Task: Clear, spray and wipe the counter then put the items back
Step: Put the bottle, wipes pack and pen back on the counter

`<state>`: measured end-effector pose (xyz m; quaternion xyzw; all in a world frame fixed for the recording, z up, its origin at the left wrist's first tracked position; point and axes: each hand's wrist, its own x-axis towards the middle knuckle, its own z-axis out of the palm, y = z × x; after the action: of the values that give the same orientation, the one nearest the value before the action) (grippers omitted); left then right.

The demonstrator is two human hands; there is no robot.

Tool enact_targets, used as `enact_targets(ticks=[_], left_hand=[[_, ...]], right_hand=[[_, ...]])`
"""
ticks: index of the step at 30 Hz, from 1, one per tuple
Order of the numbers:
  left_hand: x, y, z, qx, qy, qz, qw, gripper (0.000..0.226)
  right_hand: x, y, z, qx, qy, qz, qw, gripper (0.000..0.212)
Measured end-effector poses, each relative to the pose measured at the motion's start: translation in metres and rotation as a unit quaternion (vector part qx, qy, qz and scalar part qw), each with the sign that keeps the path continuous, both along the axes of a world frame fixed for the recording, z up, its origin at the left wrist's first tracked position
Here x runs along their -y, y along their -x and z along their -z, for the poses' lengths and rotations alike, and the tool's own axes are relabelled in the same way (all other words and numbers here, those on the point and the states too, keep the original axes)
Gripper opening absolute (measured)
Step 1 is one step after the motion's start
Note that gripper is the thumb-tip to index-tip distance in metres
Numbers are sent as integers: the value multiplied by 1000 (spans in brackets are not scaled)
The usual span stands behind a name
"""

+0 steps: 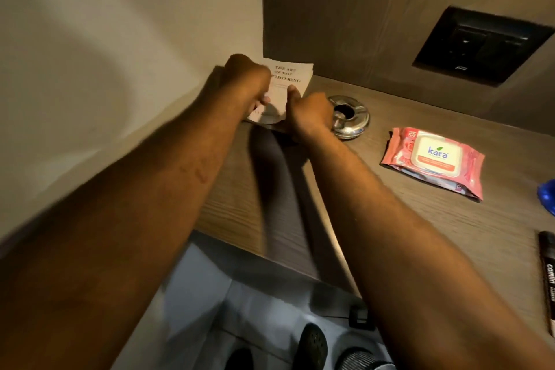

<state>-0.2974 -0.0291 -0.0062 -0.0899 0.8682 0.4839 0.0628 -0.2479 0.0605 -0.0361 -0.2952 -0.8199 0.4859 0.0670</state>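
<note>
A white book (289, 78) with dark title lettering lies in the far left corner of the wooden counter (390, 213), against the wall. My left hand (246, 81) grips its left edge and my right hand (309, 112) holds its right edge, thumb on the cover. The book's near end looks slightly raised off the counter. A shiny metal ashtray (353, 117) sits just right of my right hand. A pink pack of wet wipes (434, 161) lies farther right.
A black marker (548, 279) lies at the right edge, with a blue object (548, 195) partly cut off above it. A black switch plate (480, 45) is on the back wall. Below the counter edge are pale floor and dark footwear (312, 345).
</note>
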Motion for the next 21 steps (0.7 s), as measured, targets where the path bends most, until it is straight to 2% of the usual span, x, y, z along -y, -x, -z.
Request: enact_targets(ticks=[3,9,12,15,17,21], left_hand=[[12,-3,9,-14,155,10,988,32],[17,-2,17,25,186,24,982,28],[30,-7,26,57,136,10,989,25],[41,-24,30,35,-16,-25,999,27],[52,-52,25,2,-103,-24,994,38],[71,-117,3,-49,-148,46,987,37]], right_hand=[[10,9,4,19,16,20,999,41],[14,22,2,53,105,50,992,21],[20,16,-1,49,149,48,986,23],[26,-4,-10,8,177,15,984,26],[24,-33,-24,-38,177,-14,983,23],[3,-122,-46,-74,169,-8,983,17]])
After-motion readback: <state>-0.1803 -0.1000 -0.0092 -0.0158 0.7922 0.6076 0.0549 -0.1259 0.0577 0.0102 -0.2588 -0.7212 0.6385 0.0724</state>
